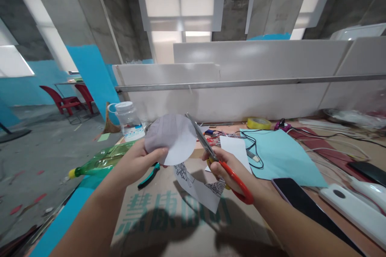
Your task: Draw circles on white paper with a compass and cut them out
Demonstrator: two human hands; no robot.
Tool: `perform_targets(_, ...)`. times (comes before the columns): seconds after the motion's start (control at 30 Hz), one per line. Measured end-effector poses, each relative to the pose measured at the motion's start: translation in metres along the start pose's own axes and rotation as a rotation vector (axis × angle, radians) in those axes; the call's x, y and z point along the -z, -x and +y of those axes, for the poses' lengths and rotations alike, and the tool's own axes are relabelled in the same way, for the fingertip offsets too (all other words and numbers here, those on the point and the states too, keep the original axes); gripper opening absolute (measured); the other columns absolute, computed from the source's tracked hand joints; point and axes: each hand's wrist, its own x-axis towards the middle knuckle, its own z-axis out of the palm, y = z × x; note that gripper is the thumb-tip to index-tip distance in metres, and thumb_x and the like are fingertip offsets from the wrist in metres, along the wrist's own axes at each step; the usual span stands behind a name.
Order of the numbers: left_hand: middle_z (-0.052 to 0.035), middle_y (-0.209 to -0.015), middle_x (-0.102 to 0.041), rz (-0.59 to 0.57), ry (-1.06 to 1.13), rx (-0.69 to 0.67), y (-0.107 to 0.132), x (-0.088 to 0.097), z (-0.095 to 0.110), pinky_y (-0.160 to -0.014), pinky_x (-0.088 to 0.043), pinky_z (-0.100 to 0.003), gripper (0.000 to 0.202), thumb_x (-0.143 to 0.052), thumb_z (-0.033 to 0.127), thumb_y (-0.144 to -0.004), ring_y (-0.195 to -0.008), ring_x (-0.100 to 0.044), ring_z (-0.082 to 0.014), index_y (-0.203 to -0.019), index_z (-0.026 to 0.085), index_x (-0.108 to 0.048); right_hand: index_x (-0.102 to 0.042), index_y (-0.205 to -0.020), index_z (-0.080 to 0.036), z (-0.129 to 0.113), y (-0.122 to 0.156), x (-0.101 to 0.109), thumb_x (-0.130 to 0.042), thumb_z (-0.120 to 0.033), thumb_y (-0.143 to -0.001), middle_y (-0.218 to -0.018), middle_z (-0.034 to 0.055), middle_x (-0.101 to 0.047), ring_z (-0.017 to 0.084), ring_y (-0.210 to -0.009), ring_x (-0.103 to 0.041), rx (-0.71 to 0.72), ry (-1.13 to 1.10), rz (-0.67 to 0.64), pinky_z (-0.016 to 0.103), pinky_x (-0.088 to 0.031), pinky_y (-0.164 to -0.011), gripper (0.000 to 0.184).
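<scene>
My left hand (150,152) is closed on the lower left edge of a round piece of white paper (181,144), part of which lies in grey shade. The thumb presses on its face. In my right hand (223,158) is a pair of scissors (233,182) with a red handle. Its metal blades point up and left, beside the disc's right edge, and look nearly together. Below my hands is a curved paper scrap (196,190) with black line drawings, its right end near my right hand. I cannot tell whether that hand touches it.
Cardboard (150,239) with green characters covers the table's middle. Left are a green plastic bottle (105,158), a clear jar (128,120) and teal-handled pliers (149,176). To the right lie light-blue paper (280,154), a phone (304,204), a white power strip (352,213), cables and yellow tape (258,123).
</scene>
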Motion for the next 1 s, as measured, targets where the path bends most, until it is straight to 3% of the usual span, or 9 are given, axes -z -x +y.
perform_targets(0.53, -0.0038, -0.081, -0.072, 0.049, 0.017, 0.040, 0.000, 0.002, 0.005, -0.063, -0.057, -0.028, 0.027, -0.063, 0.047, -0.086, -0.073, -0.069, -0.0198, -0.091, 0.020, -0.066, -0.058, -0.100, -0.018, -0.002, -0.001, 0.000, -0.058, -0.082, -0.079, -0.070, -0.0046, -0.043, 0.010, -0.058, -0.036, -0.030, 0.022, 0.008, 0.026, -0.031, -0.051, 0.067)
perform_targets(1.0, -0.0035, -0.077, -0.072, 0.077, 0.080, 0.051, -0.001, 0.001, 0.014, -0.058, -0.056, -0.027, 0.024, -0.068, 0.042, -0.079, -0.068, -0.068, -0.0197, -0.087, 0.020, -0.064, -0.059, -0.103, -0.018, 0.002, -0.001, 0.000, -0.057, -0.081, -0.080, -0.070, -0.0040, -0.044, 0.011, -0.060, -0.038, -0.027, 0.025, -0.003, 0.027, -0.031, -0.053, 0.067)
